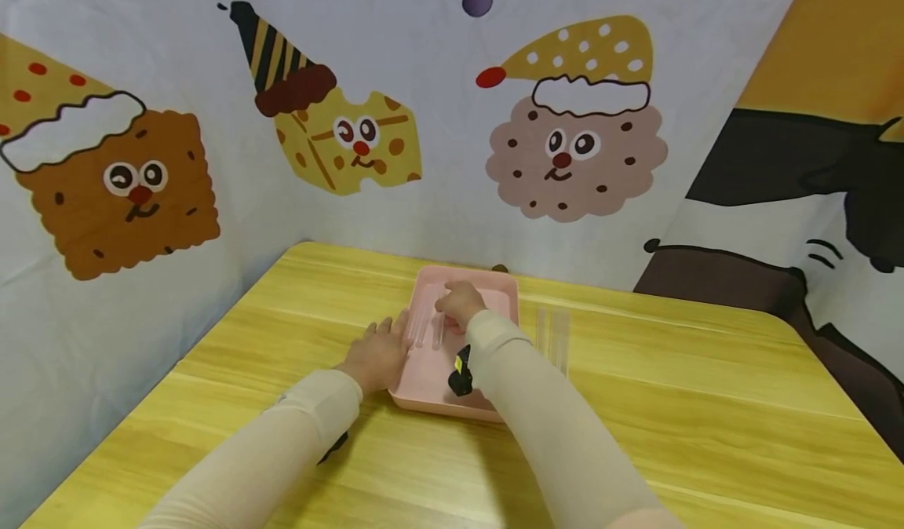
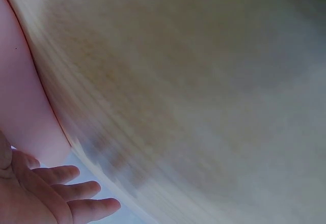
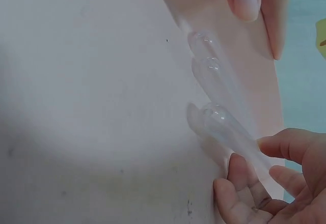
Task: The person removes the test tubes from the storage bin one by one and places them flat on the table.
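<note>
A pink tray lies on the wooden table. Inside it, along the left side, several clear test tubes lie side by side. My right hand reaches over the tray and pinches the nearest test tube between thumb and fingers, toward the end away from its rounded tip. Two more test tubes lie beyond it in the right wrist view. My left hand rests against the tray's left rim, its fingers spread and fairly straight in the left wrist view, with the thumb over the tray's edge.
More clear tubes lie on the table just right of the tray. A small dark round thing shows behind the tray's far rim. A cloth backdrop with cartoon figures hangs behind the table and along its left.
</note>
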The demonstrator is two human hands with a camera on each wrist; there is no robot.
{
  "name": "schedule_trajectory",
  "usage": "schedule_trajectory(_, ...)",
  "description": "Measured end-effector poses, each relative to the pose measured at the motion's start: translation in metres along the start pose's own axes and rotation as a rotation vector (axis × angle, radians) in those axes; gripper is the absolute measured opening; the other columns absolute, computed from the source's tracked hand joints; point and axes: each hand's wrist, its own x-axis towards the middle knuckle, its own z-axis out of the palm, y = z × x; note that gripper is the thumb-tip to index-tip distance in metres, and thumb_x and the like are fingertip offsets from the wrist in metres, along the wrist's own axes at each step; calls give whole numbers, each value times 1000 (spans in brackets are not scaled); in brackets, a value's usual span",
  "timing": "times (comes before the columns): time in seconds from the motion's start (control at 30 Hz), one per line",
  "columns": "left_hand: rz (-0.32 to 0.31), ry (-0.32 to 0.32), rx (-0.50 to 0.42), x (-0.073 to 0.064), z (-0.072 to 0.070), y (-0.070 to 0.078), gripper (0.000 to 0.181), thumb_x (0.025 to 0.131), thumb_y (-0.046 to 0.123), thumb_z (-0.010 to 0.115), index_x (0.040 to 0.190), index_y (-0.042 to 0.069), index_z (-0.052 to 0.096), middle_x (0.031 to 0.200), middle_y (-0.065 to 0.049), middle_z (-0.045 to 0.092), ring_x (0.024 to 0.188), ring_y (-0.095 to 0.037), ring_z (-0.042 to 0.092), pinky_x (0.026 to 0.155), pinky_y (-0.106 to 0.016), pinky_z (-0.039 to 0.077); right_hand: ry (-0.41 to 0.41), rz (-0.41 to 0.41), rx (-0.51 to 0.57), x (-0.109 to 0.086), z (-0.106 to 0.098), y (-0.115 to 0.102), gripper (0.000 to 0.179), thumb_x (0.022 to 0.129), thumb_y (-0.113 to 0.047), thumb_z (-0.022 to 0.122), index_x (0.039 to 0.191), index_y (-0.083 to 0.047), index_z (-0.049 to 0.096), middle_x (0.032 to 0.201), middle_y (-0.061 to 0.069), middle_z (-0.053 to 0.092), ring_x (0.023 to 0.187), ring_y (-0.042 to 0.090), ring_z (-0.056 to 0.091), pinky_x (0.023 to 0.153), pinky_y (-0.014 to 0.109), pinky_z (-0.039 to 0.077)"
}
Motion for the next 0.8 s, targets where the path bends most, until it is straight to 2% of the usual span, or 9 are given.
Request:
schedule_trajectory(0.13,-8,-16,-14,0,0,-1,59,105,31,38,154,6,18,148,-29,34,132,-53,34,98,-67,38,9,-35,22,-1,-3,3,63,90,-8,61,149,-17,41,130,10,57,62,18,51,54,33,50)
schedule_trajectory(0.3,-18,-28,-16,0,0,-1,59,105,31,38,155,6,18,149,-28,34,134,-52,33,100,-66,37,15,-88,46,-6,-10,6,63,90,-6,58,149,-15,39,135,12,54,63,19,48,52,31,46)
schedule_trajectory(0.5,-1,-23,0,0,-1,-2,59,105,31,37,154,5,17,148,-29,34,133,-53,34,98,-67,38,11,-118,107,-7,-17,10,66,89,-7,58,151,-17,35,145,9,47,74,21,58,52,30,46)
schedule_trajectory(0.6,-3,-24,-6,0,0,-2,59,105,31,37,155,5,16,149,-29,33,133,-52,33,99,-67,37,13,-130,119,-8,-21,12,68,88,-7,58,151,-19,35,138,10,53,80,21,62,54,29,47)
schedule_trajectory(0.73,-3,-28,-5,1,0,-3,59,105,31,37,155,6,17,149,-29,34,134,-52,33,99,-67,38,25,-139,139,-12,-26,14,69,86,-6,57,151,-19,37,120,12,62,77,21,63,55,28,49)
schedule_trajectory(0.8,0,-27,2,1,0,-3,59,105,30,38,154,5,17,148,-29,34,133,-52,33,98,-66,38,33,-139,143,-15,-29,13,68,86,-7,58,150,-20,37,117,11,64,78,20,63,57,29,51)
